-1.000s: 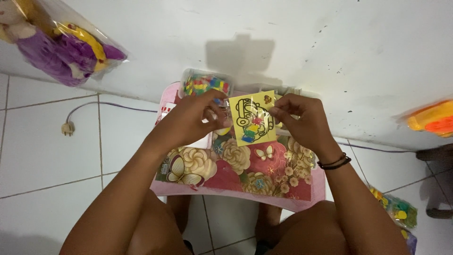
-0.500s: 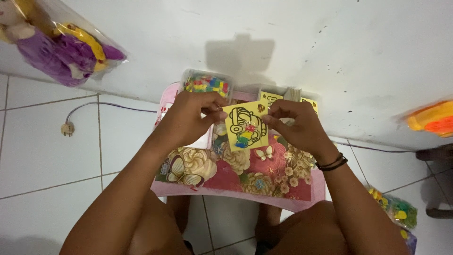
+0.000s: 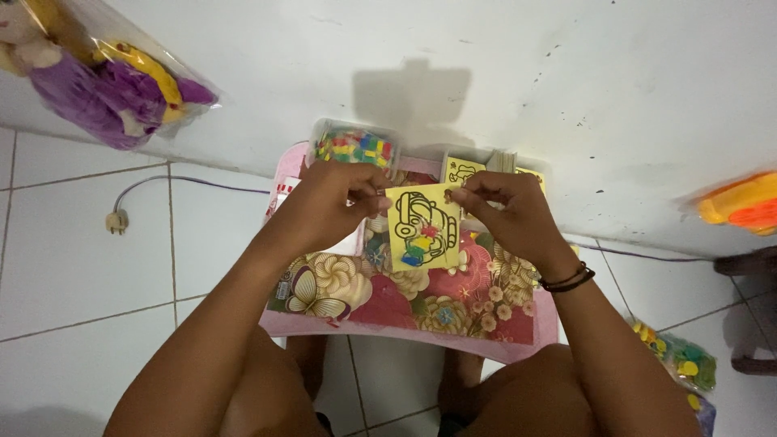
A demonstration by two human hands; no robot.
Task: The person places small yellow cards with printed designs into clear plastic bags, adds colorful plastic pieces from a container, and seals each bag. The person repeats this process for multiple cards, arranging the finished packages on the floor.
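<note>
**Yellow card held over a flowered bench**

Nearest lies the small pink bench [image 3: 518,344], its top covered in a floral print. Above its middle the person holds a yellow card [image 3: 422,228] printed with a black outline drawing, partly filled in with colour. The left hand [image 3: 328,202] has its grip pinched shut on the card's upper left corner; the right hand [image 3: 506,214], a dark band at its wrist, has its grip pinched on the upper right corner. Farther back, against the wall, stand a clear tub of coloured pieces [image 3: 354,146] on the left and a clear box of yellow cards [image 3: 486,164] on the right. Far left, a purple doll in a clear bag [image 3: 97,73] shows.
</note>
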